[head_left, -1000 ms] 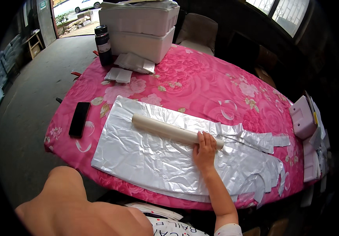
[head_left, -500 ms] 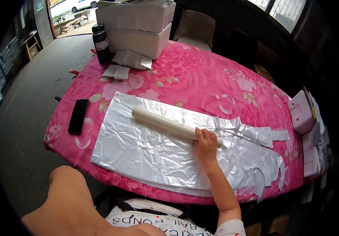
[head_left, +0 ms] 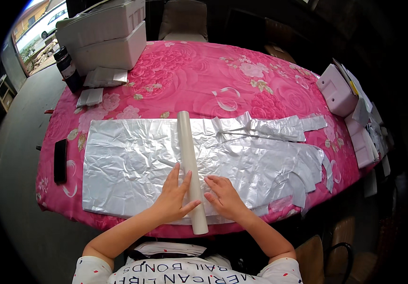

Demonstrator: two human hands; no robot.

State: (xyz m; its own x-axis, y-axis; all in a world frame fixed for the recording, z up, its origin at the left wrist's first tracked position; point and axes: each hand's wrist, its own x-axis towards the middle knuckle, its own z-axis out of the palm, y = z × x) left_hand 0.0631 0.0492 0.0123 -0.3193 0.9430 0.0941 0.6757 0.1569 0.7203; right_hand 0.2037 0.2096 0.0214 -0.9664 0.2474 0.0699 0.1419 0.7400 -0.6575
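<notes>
A long cream-coloured tube (head_left: 185,137) lies across a flat stack of silvery-white plastic bags (head_left: 128,165), one end towards me and the other towards the far side. My left hand (head_left: 172,196) rests at the tube's left side with its fingers spread, the thumb reaching over the tube. On the right side, my right hand (head_left: 225,196) is open, fingers apart and slightly bent, close beside the tube. Neither hand is closed around it. The bags' cut handle ends point right, wrinkled and partly spread.
Under everything is a pink floral tablecloth (head_left: 175,71). A black phone (head_left: 60,161) lies at the left. White foam boxes (head_left: 107,38), a dark bottle (head_left: 68,68) and small folded plastic packets (head_left: 104,77) stand at the back left. Pale foam boxes (head_left: 337,90) holding papers are at the right edge.
The tube has turned from slanting left-to-right to pointing towards me. My left hand has come from off the table to the tube; my right hand has let go of its end. The view has shifted right.
</notes>
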